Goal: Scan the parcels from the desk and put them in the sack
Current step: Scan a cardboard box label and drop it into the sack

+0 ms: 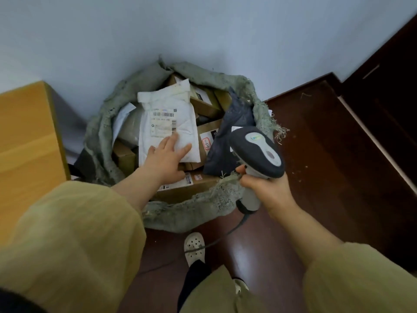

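A grey woven sack (106, 123) stands open on the floor against the wall, full of parcels. On top lies a white padded mailer (167, 109) with barcode labels facing up. My left hand (165, 158) rests flat on its lower edge, fingers spread, gripping nothing. A dark plastic mailer (234, 129) leans at the sack's right side, and several brown cardboard boxes (206, 101) lie under and around the white one. To the right of the sack, my right hand (266, 188) grips the handle of a grey and dark barcode scanner (257, 150), its head above the sack's right rim.
The wooden desk (24, 141) stands at the left, close to the sack. Dark wooden floor and steps (338, 154) lie to the right. The scanner's cable (225, 236) trails down past my foot in a white perforated shoe (194, 248). A pale wall is behind the sack.
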The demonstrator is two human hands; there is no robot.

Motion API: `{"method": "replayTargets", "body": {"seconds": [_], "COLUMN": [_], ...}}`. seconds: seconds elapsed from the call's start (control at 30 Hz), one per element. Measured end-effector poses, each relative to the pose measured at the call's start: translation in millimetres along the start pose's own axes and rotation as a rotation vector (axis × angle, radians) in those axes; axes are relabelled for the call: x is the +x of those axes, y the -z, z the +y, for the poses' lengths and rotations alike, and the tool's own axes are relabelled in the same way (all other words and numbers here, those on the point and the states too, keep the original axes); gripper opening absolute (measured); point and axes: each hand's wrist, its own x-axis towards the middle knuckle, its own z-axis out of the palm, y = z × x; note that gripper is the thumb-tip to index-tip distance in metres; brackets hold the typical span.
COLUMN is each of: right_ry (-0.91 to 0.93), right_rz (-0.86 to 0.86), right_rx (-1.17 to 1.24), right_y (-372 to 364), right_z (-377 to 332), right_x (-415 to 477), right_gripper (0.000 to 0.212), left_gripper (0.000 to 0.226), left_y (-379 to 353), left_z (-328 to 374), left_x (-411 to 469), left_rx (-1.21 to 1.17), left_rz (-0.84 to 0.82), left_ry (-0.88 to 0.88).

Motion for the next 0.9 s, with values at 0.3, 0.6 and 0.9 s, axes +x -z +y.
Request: {"method": "replayTargets", "body": {"seconds": [0.3, 0.6, 0.9], "right_ry": [-0.087, -0.125, -0.199], "right_rz": [0.01, -0.007, -0.384], "right_rx": [0.039, 0.001, 0.316], "right_y": [6, 23, -11], "right_z": [4, 8, -19], "right_x": [-22, -46, -124], "right_gripper": [0.035, 0.027, 0.015], "left_gripper": [0.076, 0.077, 0.075], "left_y": [2, 4, 17], "left_z": [13, 32, 45], "left_x": [-50, -89, -212], "left_rx": [-0.096, -0.07, -0.137], "left_rz": [0.054, 0.087, 0.234], "left_ry": [0.112, 0.142, 0.343]}}
